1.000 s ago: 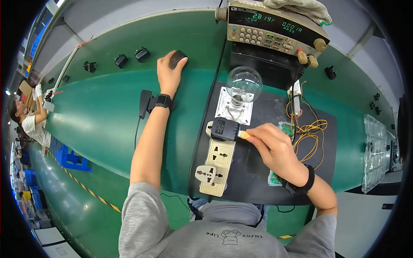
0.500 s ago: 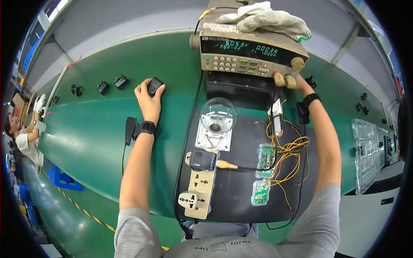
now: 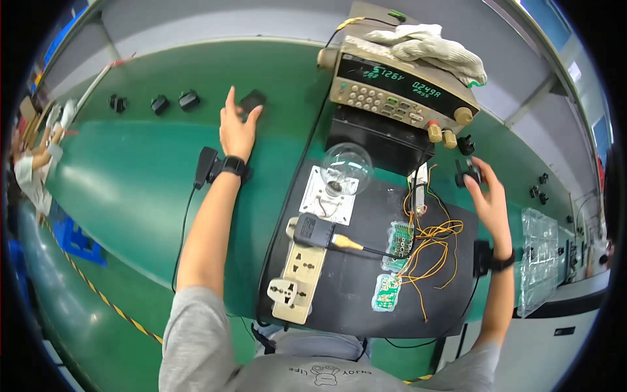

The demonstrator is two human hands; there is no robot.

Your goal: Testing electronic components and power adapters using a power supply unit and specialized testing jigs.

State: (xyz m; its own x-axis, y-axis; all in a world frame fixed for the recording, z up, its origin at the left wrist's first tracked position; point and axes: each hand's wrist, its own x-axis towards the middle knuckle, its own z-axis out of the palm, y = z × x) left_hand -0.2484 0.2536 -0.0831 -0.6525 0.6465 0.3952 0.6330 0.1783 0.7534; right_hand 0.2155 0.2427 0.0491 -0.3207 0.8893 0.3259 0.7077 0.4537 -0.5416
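My left hand [image 3: 238, 132] is open over the green bench mat, its fingers spread just beside a black power adapter [image 3: 253, 99] that lies on the mat. Between the thumb and fingers of my right hand [image 3: 491, 199] is a black plug adapter [image 3: 466, 174] with its prongs showing. Another black adapter [image 3: 313, 231] sits plugged into the cream power strip [image 3: 294, 263]. A cable with a yellow connector [image 3: 346, 242] runs from it toward green circuit boards [image 3: 398, 247]. Behind these stands a beige bench instrument [image 3: 392, 98] with a lit display.
A clear glass globe [image 3: 347, 168] stands on a white square base. Yellow wires [image 3: 439, 242] lie loose on the black board. More black adapters [image 3: 189, 99] line the far left; clear plastic trays [image 3: 539, 261] lie at the right. White gloves [image 3: 428, 49] rest on the instrument.
My left hand has let go of the black adapter. My right hand has come back from beside the instrument and now holds a plug adapter. The display reading has changed, and the view has shifted.
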